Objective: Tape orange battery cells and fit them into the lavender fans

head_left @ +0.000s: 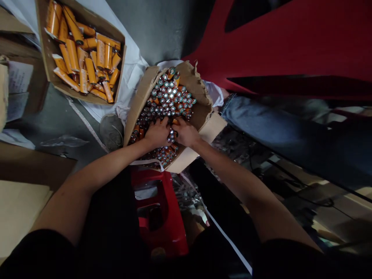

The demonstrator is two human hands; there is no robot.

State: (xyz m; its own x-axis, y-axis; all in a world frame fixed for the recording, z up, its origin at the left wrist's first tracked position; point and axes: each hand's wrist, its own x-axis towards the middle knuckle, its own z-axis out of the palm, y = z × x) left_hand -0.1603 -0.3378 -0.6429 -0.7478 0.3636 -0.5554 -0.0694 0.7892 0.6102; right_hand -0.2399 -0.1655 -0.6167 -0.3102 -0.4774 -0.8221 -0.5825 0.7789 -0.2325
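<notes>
An open cardboard box (215, 126) in front of me holds a mass of small cylindrical batteries (170, 95), many standing with their metal ends up and orange sides showing. My left hand (158, 133) is down among them, fingers curled around batteries at the middle of the box. Close by on the right, my right hand (185, 132) grips batteries too, its fingers bent toward the left hand. A few battery ends show in the gap between both hands. Fingertips of each hand are partly hidden by the batteries.
At upper left, another cardboard box (43, 58) contains larger orange cylinders (90, 71). A red plastic stool (174, 217) stands below the battery box. Another person's jeans-clad leg (261, 120) and a large red plastic piece (276, 46) are at right. A shoe (111, 131) lies left.
</notes>
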